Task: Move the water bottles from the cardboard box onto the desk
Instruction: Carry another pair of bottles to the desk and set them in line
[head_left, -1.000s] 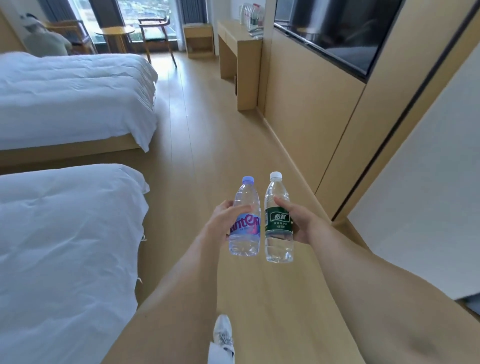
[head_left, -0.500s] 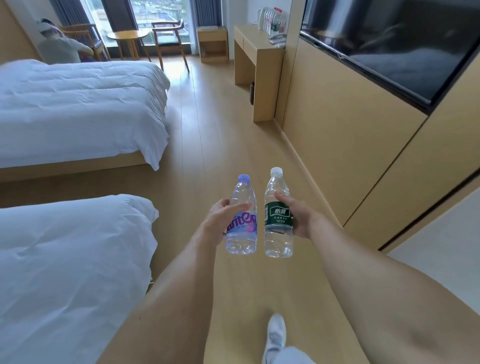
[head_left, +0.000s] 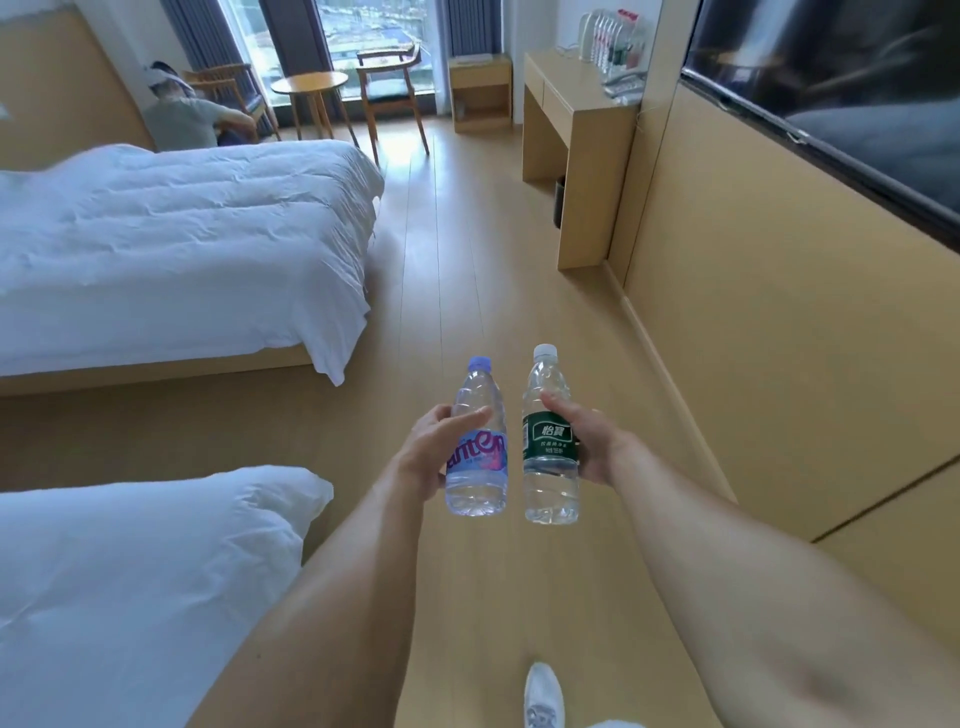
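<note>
From the head cam, left hand (head_left: 434, 452) has its fingers wrapped on the purple-label bottle (head_left: 477, 447) and right hand (head_left: 587, 441) on the green-label bottle (head_left: 550, 441), both well short of the worktop (head_left: 576, 111), so I'd just keep them upright walking over.

We see soft daylight entering through the far window (head_left: 363, 31), glaring off the floor (head_left: 400, 156). Wide-angle distortion bends the edges; distant details blur.

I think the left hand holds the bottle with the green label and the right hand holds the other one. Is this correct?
Not quite. In the head view the left hand holds the purple-capped bottle, while the right hand holds the green-label bottle.
</note>
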